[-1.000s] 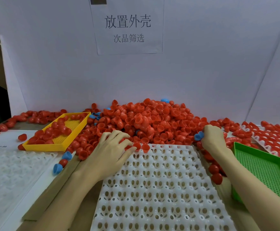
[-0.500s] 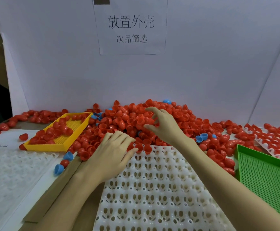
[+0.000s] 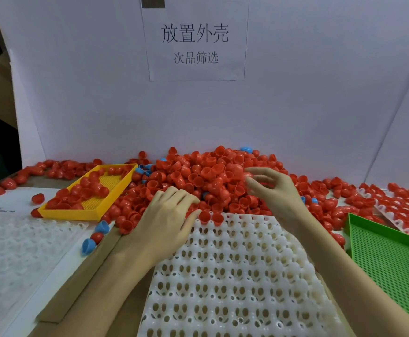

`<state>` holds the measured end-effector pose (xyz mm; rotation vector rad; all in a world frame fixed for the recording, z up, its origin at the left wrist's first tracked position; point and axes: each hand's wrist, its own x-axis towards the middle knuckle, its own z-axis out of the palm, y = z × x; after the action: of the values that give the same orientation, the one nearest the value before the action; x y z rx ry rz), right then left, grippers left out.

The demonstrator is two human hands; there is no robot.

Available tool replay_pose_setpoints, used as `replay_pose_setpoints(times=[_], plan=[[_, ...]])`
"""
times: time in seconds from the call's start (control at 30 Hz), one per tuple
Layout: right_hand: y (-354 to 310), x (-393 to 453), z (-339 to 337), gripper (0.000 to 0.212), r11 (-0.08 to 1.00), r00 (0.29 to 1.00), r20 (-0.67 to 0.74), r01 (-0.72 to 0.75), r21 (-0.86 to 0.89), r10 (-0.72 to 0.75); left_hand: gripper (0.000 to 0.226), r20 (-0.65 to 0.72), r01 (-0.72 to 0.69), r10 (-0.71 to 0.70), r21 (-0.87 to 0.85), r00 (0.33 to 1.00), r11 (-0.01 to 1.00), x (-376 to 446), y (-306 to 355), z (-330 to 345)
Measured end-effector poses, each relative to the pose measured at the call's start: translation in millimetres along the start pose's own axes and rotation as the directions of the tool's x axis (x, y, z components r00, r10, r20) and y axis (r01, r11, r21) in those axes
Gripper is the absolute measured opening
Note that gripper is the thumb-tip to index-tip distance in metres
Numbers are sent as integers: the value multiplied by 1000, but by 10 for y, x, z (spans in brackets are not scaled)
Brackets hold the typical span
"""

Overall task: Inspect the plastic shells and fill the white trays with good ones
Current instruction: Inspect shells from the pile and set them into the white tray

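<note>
1. White paper walls with a printed sign (image 3: pixel 195 42) close in a cluttered surface (image 3: pixel 60 297); take the white perforated plastic tray (image 3: pixel 235 276) in the near middle as the landmark.
2. Directly beyond the tray's far edge rises a heap of red dome-shaped plastic shells (image 3: pixel 208 176), its front spilling against that edge. A few red shells (image 3: pixel 210 216) sit at the tray's far row; the rest of its pockets look unfilled, so filling appears barely begun.
3. Over the heap, just past the tray's far right part, the right hand (image 3: pixel 271 190) hovers with fingers spread and loosely curled. Its fingertips are blurred beside a shell; whether it pinches one I cannot tell.
4. At the tray's far left corner the left hand (image 3: pixel 167 215) lies palm down, fingers bent over shells at the heap's foot. What they enclose is hidden.
5. Judged from this, the right hand is nearer the heap's crest and the left nearer the tray's first row, so shells would travel toward the person.
6. Left of the tray a yellow mesh tray (image 3: pixel 89 190) holds red shells, with blue plastic shells (image 3: pixel 94 237) near it; right lies a green mesh tray (image 3: pixel 388 259).
</note>
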<state>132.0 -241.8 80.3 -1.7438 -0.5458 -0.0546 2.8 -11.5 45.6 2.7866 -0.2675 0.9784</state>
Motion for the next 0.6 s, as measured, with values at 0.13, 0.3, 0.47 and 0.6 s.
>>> replay_pose_setpoints(times=[0.13, 0.3, 0.47, 0.6], plan=[[-19, -373, -194, 25, 963, 970, 215, -163, 213, 117, 42, -75, 46, -69, -282, 995, 958, 7, 208, 16], [-25, -594, -173, 30, 947, 888, 426, -269, 175, 173, 69, -22, 44, -72, -603, 997, 796, -22, 555, 47], [-37, -689, -90, 39, 895, 809, 560, -369, 250, 178, 23, -20, 74, -129, -726, 991, 684, 1, 638, 21], [-75, -729, -12, 31, 956, 875, 457, -252, 149, 159, 18, 208, 307, -231, -747, 950, 590, -5, 537, -20]])
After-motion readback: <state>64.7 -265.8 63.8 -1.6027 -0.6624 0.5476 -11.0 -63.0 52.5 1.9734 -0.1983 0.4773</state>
